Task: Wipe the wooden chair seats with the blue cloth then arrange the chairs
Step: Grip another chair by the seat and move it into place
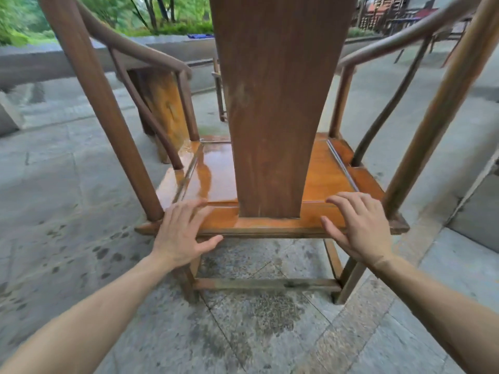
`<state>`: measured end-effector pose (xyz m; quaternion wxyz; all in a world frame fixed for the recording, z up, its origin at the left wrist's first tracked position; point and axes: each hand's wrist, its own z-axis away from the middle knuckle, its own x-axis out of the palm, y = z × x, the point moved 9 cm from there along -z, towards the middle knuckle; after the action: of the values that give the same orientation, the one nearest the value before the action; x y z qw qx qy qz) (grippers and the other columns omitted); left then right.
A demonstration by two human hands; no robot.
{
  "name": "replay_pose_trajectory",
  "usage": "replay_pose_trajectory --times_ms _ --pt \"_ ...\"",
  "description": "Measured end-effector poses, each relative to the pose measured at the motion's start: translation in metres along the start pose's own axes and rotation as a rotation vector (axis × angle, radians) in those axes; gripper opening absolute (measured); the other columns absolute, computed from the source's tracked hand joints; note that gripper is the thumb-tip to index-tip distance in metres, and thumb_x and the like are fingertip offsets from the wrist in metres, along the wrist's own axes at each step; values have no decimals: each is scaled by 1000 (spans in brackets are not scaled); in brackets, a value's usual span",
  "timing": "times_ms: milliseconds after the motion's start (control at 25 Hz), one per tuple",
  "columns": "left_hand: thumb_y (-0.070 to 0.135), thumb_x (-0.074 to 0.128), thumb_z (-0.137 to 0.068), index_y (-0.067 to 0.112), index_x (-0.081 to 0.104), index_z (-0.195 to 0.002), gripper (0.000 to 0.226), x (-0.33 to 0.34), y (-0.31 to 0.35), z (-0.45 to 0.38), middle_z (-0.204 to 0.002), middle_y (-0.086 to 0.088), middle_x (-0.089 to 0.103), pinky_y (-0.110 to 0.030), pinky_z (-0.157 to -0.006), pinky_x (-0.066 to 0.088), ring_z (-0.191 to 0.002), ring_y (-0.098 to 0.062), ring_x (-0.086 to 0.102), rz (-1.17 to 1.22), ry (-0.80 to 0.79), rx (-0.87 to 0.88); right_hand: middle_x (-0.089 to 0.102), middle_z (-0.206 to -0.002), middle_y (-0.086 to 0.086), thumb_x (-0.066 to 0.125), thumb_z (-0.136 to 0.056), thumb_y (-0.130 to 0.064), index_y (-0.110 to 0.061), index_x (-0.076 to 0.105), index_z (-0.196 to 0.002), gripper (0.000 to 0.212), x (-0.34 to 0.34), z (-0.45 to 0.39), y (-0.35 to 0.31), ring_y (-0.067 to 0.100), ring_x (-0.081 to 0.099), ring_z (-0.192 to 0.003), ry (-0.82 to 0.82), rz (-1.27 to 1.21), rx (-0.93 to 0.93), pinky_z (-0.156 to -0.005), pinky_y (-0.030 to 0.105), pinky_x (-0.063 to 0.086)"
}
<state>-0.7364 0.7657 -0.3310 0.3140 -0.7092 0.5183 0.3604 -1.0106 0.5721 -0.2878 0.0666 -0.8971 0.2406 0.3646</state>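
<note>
Bare and open, the left hand [183, 236] and right hand [359, 225] rest spread-fingered at the rear edge of the wooden chair [275, 103], gripping nothing. Its tall back splat hides the middle of the wet seat [213, 174], which faces away. A blue cloth [200, 36] lies blurred on the far stone ledge [54, 58].

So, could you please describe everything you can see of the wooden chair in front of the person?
The wooden chair stands upright on stone paving, seen from behind. It has a broad back splat, curved arm rails on round posts, and a low stretcher between the rear legs. Its orange-brown seat looks glossy and wet. The left hand and right hand, both open, rest at the seat's rear edge.
</note>
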Motion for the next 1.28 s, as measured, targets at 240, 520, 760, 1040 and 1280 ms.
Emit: replay_pose_trajectory --times_ms 240,520,760,1040,1280 --pt "64 53 -85 13 64 -121 63 33 3 10 -121 -8 65 -46 -89 44 -110 -30 60 -143 187 -3 65 -121 4 48 -91 -65 -17 64 -117 57 63 52 19 30 59 -111 1 130 76 -95 46 41" --pt "68 40 -94 13 62 -126 68 40 -10 19 -125 -10 64 -45 -92 44 -112 -32 61 -261 194 17 64 -121 4 43 -88 -75 -17 64 -116 68 75 54 8 32 57 -115 83 197 152 -112 62 24" --pt "62 43 -97 10 65 -126 63 36 -4 25 -124 -9 67 -46 -88 44 -108 -31 63 -270 345 22 68 -115 3 40 -88 -77 -18 66 -113 69 80 49 15 30 56 -108 225 200 76 -111 60 26" --pt "60 57 -93 9 68 -122 60 48 25 -3 -118 -10 70 -45 -80 41 -105 -27 63 -393 433 99 66 -115 3 47 -85 -77 -18 68 -114 69 107 27 71 31 54 -107 244 195 20 -112 60 25" --pt "62 56 -94 8 72 -113 59 54 33 -55 -111 -8 73 -41 -77 47 -97 -25 72 -408 402 149 61 -120 6 30 -86 -80 -21 60 -119 74 124 -21 111 35 49 -113 51 136 74 -113 64 20"
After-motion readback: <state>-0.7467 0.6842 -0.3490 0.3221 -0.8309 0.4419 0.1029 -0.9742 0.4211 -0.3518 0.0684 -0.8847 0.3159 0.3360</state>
